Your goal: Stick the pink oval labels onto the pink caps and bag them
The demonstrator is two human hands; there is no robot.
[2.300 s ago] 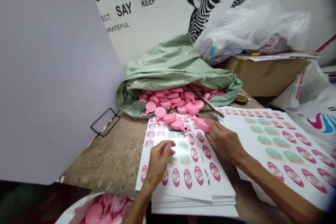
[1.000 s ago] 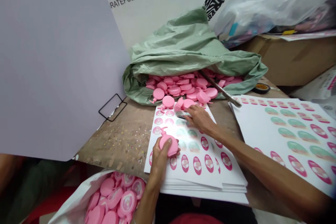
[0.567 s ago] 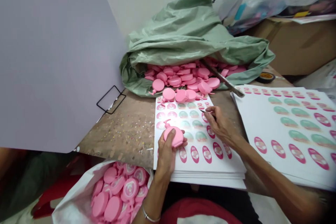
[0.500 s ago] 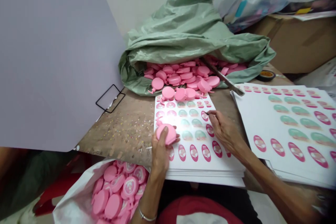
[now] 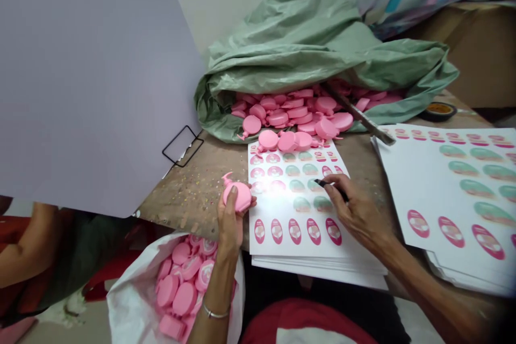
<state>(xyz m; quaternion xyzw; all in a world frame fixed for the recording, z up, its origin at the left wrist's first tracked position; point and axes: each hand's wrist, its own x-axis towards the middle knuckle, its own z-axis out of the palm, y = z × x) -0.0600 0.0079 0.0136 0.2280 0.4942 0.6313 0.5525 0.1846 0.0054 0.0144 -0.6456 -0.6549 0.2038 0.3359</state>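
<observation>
The left hand's grip (image 5: 230,220) curls around a pink plastic bottle (image 5: 241,196) beside the left edge of the sticker sheets (image 5: 294,250), with bare desk (image 5: 189,199) behind it. The right hand's grip (image 5: 358,215) pinches a black-handled tool (image 5: 328,187) over the top sheet.

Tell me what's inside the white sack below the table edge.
The white sack holds pink plastic pieces, some with oval labels. The top layer covers whatever lies deeper, and the sack's wall hides the rest.
</observation>
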